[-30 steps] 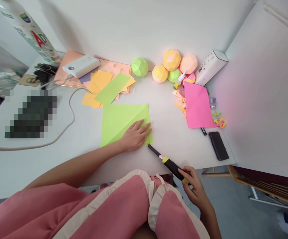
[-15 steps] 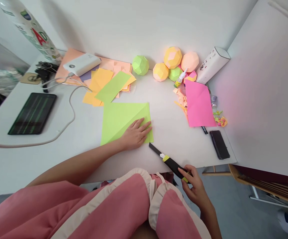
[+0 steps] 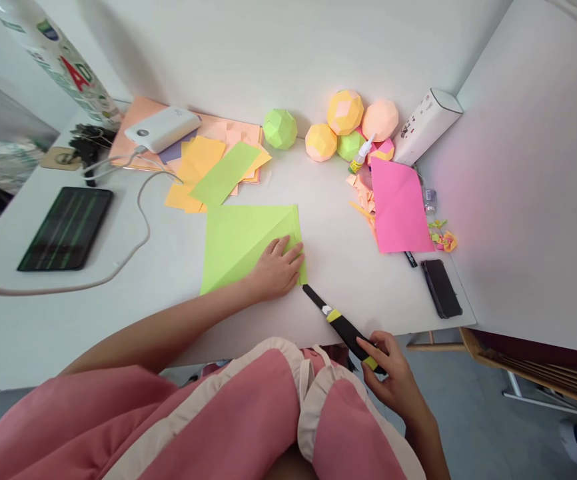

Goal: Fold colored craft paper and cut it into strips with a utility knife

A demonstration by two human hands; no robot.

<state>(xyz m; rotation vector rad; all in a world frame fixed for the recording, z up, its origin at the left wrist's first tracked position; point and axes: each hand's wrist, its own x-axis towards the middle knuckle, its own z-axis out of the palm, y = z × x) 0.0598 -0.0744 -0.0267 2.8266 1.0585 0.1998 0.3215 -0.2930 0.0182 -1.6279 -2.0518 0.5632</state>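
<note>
A sheet of light green paper (image 3: 238, 230) with a diagonal crease lies on the white table. My left hand (image 3: 276, 267) presses flat on its lower right part, fingers spread toward the right edge, where a narrow strip is marked by a crease line. In my right hand (image 3: 393, 373) is a black and yellow utility knife (image 3: 346, 330), gripped by the rear of its handle. Its dark blade points up and left, the tip at or very close to the paper's lower right corner; I cannot tell whether they touch.
Orange and green paper pieces (image 3: 201, 163) lie at the back left beside a white power bank (image 3: 163, 128). Paper balls (image 3: 346, 112) and a glue bottle (image 3: 361, 157) stand along the wall. Pink paper (image 3: 401, 207) and a phone (image 3: 441, 289) are right, a tablet (image 3: 66, 229) left.
The knife's tip has shifted slightly right and up, closer to the green paper's lower right corner. My left hand stays nearly still on the sheet.
</note>
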